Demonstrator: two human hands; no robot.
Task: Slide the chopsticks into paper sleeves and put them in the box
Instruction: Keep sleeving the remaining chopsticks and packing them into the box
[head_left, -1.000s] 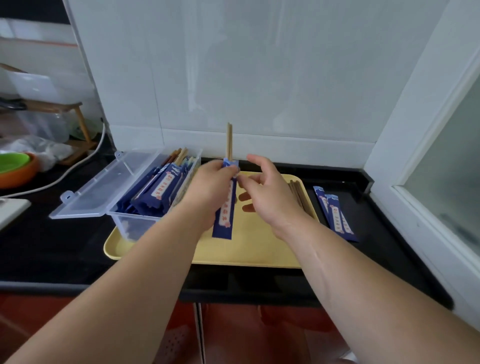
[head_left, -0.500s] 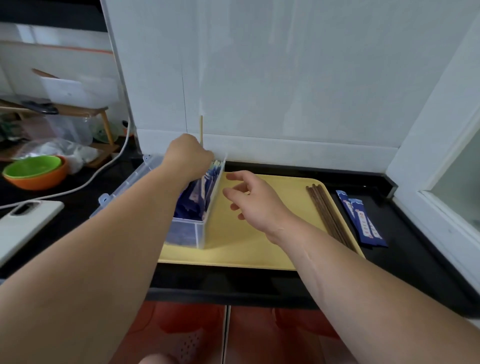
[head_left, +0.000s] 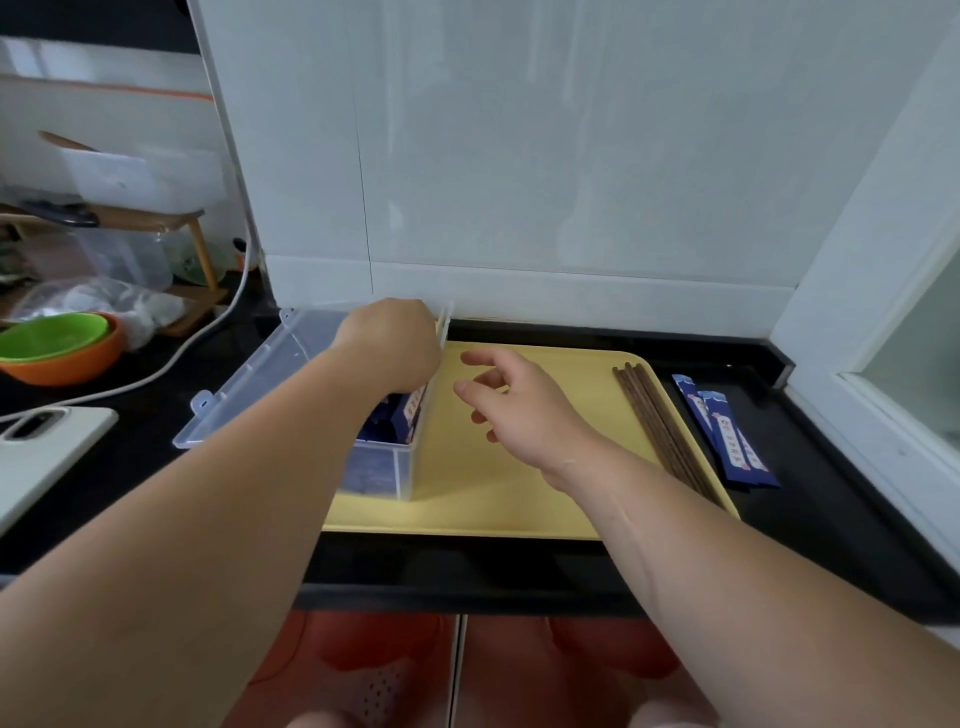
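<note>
A clear plastic box stands on the left part of a yellow tray, its lid folded open to the left. Several chopsticks in blue paper sleeves lie inside. My left hand reaches down into the box, fingers curled on a sleeved pair; its back hides most of the grip. My right hand hovers over the tray beside the box, fingers relaxed and holding nothing. Bare brown chopsticks lie along the tray's right edge. Empty blue sleeves lie on the black counter to the right.
A green bowl inside an orange bowl sits at far left. A white flat device and a white cable lie on the counter left of the box. The tiled wall stands close behind, with a window frame on the right.
My left hand carried the sleeved chopsticks from above the tray to the box and lowered them in; the upright tip no longer shows. My right hand let go and stayed over the tray.
</note>
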